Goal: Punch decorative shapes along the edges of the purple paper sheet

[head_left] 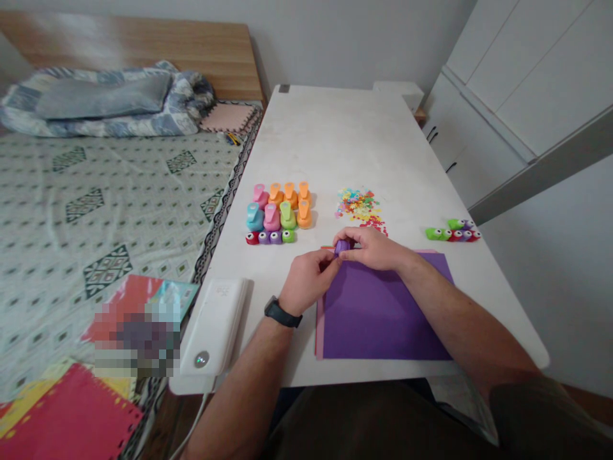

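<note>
A small purple craft punch (341, 247) sits at the upper left corner of a purple paper sheet (383, 313). My right hand (371, 248) is closed around the punch, thumb and fingers on either side. At the sheet's corner, my left hand (310, 276) pinches the paper edge, its fingertips close against the punch. Pink and red sheets (320, 326) show under the purple one along the left edge. Beyond my hands lies a heap of small coloured paper cut-outs (357, 204), with red ones (374, 223) nearest the punch.
Several larger craft punches (272, 217) and a row of small ones (275, 237) stand left; more small punches (457, 231) lie right. A white power bank (215, 326) with a cable rests near the table's (335, 134) left edge. Punched red paper (71, 415) lies on the bed.
</note>
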A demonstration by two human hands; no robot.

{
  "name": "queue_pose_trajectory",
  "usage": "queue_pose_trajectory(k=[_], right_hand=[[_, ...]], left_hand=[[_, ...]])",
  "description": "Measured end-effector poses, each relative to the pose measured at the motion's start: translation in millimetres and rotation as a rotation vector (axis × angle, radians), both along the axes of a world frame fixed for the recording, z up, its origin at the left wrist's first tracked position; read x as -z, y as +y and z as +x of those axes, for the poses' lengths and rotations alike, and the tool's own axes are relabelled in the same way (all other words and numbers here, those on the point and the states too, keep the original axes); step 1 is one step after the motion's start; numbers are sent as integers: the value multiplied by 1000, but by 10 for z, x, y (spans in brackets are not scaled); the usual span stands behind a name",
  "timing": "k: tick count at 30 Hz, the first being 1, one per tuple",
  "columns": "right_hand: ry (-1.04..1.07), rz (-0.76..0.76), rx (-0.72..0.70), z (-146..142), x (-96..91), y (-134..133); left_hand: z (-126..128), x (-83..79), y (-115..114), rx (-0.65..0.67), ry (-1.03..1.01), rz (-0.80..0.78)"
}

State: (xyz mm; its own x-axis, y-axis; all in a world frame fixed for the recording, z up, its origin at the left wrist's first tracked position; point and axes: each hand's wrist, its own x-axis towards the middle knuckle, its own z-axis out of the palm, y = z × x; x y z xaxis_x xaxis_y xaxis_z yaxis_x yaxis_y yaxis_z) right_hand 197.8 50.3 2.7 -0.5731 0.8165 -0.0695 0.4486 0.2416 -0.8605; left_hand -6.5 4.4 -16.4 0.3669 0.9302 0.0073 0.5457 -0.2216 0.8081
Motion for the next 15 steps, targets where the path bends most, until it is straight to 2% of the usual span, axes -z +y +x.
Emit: queue_pose_trajectory(k=[7,15], right_hand=[[72,-8,-31,53,7,43],[175,-48,78,166,-18,106]], left_hand=[[-2,16,1,-29,0,-10],[-7,-3,-1,-49,14,-41]])
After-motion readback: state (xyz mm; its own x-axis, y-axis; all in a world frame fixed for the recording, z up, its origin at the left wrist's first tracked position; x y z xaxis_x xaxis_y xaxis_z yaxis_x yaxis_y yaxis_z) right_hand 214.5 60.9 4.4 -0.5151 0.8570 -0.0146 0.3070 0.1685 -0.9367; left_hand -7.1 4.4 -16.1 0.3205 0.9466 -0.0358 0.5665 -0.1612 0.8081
